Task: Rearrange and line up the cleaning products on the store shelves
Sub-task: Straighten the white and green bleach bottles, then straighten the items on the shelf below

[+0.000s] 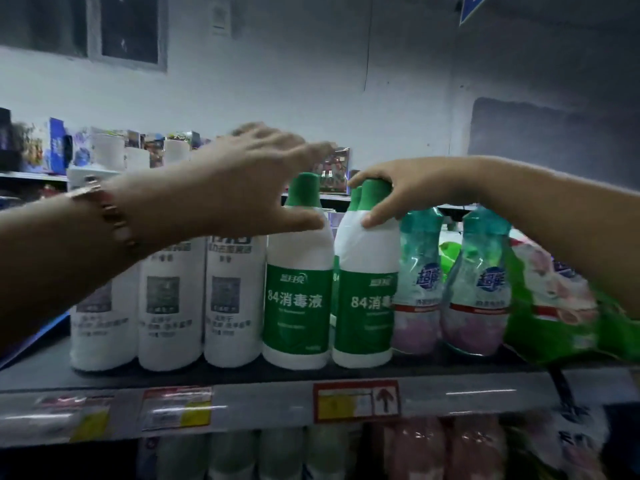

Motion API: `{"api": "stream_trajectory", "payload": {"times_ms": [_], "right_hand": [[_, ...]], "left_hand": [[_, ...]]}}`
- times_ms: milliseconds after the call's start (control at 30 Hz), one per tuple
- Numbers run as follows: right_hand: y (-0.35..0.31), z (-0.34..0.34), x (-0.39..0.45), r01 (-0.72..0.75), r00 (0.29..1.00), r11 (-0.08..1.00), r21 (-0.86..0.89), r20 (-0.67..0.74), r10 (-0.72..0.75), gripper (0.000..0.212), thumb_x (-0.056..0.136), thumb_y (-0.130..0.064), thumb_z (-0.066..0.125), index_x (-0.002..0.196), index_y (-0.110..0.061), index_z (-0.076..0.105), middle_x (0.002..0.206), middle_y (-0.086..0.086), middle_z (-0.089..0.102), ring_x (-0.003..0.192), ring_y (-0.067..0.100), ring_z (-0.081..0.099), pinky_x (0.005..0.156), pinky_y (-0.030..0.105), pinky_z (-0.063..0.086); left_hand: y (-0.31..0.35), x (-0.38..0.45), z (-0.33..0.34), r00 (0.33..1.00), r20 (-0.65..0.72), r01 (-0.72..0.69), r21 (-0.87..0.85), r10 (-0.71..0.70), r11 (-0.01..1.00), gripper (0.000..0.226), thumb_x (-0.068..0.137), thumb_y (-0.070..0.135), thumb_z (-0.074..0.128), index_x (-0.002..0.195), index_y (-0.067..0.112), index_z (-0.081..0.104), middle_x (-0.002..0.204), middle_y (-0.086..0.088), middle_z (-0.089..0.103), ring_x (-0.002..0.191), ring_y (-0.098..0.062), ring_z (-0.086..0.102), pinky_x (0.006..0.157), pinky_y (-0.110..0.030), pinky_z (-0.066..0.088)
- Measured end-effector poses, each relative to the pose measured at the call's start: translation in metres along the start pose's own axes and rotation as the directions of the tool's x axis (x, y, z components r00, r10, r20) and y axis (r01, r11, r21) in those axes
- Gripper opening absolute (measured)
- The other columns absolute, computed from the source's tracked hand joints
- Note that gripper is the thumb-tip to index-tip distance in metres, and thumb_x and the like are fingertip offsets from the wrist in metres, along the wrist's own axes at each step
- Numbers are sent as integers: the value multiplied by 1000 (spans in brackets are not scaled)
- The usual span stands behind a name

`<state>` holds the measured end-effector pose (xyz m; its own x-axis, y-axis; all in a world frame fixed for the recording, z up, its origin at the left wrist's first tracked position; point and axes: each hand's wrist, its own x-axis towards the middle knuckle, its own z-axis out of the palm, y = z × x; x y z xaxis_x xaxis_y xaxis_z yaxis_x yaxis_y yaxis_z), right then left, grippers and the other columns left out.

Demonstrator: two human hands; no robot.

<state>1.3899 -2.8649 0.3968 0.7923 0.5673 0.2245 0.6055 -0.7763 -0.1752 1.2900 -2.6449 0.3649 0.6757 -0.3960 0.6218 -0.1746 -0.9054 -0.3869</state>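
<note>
Two green-capped disinfectant bottles stand near the front edge of the shelf [277, 377], roughly mid-length, and more of the same kind show behind the right one. The right hand [398, 194] is closed over the cap and shoulder of the right disinfectant bottle [367, 299], thumb pressed on the white shoulder. The left hand [239, 188] is spread open, fingers extended, thumb touching the shoulder of the left disinfectant bottle [298, 299] without gripping it.

These look like full, rigid plastic bottles: fairly heavy, smooth-sided and likely slippery on the label, so the narrow neck under the cap is the surest hold, with sliding safer than lifting.

Toward the shelf's left end stand three white bottles [169, 299]; toward its right end, teal refill pouches [419, 282], soft and prone to slump, then green bags [561, 313]. Price tags [356, 401] line the front edge.
</note>
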Motion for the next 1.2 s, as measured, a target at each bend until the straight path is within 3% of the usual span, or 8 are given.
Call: {"api": "stream_trajectory", "payload": {"times_ms": [133, 267, 533, 633, 800, 967, 1100, 1200], "right_hand": [[12, 5, 9, 89, 988, 996, -1, -125, -89, 58, 82, -39, 77, 132, -19, 56, 113, 1, 62, 87, 12, 65, 63, 21, 54], [18, 7, 14, 127, 980, 992, -5, -154, -127, 53, 80, -42, 78, 122, -16, 60, 105, 2, 64, 80, 15, 66, 58, 22, 53], [27, 7, 1, 197, 945, 974, -115, -242, -219, 64, 85, -55, 69, 135, -19, 54, 128, 4, 62, 102, 15, 62, 86, 29, 53], [49, -8, -25, 245, 891, 965, -94, -369, -263, 73, 89, -59, 59, 147, -19, 42, 143, 9, 53, 120, 16, 51, 100, 30, 42], [133, -7, -49, -123, 856, 982, 143, -486, 178, 87, 88, -46, 70, 155, -14, 24, 156, 18, 33, 139, 32, 38, 111, 40, 34], [152, 31, -68, -71, 832, 943, 325, -503, 236, 106, 90, -37, 70, 159, -19, -8, 159, 22, 27, 137, 34, 40, 107, 33, 35], [135, 108, -132, 247, 653, 961, 129, -754, -67, 64, 95, -27, 62, 150, -7, 36, 149, 11, 45, 131, 8, 40, 110, 12, 29], [115, 221, -180, 363, 838, 896, 255, -509, -195, 53, 91, -32, 64, 140, -19, 53, 143, -3, 51, 131, 1, 42, 111, 13, 30]], "left_hand": [[20, 34, 22, 960, 257, 100, 42, -107, 994, 86, 83, 78, 50, 154, 38, 24, 141, -10, 49, 119, -32, 56, 92, -39, 47], [20, 42, 31, 946, 275, 185, -15, -174, 983, 75, 81, 75, 55, 146, 43, 37, 125, -9, 44, 104, -30, 57, 80, -34, 47], [32, 45, 24, 902, 331, 279, 43, -277, 959, 94, 66, 86, 39, 150, 45, 29, 140, -11, 39, 114, -32, 55, 96, -44, 51], [51, 42, 22, 958, 147, 234, 100, -247, 967, 85, 79, 79, 44, 153, 43, 22, 161, -12, 20, 139, -39, 37, 109, -53, 38], [111, 50, 38, 992, -5, 123, 60, -123, 991, 80, 88, 72, 43, 155, 35, 21, 161, -15, 23, 147, -36, 24, 119, -53, 19], [147, 45, 66, 987, -49, 154, 106, -150, 982, 80, 91, 62, 49, 157, 31, 18, 166, -14, -4, 153, -38, -6, 121, -59, -6], [203, -46, 104, 950, -310, -13, -125, -26, 992, 55, 92, 37, 59, 142, 14, 53, 154, -22, 39, 145, -41, 31, 121, -57, 20], [248, -157, 163, 989, -130, 35, -249, -70, 968, 45, 90, 30, 60, 132, 14, 62, 142, -17, 54, 133, -38, 47, 113, -50, 36]]}}
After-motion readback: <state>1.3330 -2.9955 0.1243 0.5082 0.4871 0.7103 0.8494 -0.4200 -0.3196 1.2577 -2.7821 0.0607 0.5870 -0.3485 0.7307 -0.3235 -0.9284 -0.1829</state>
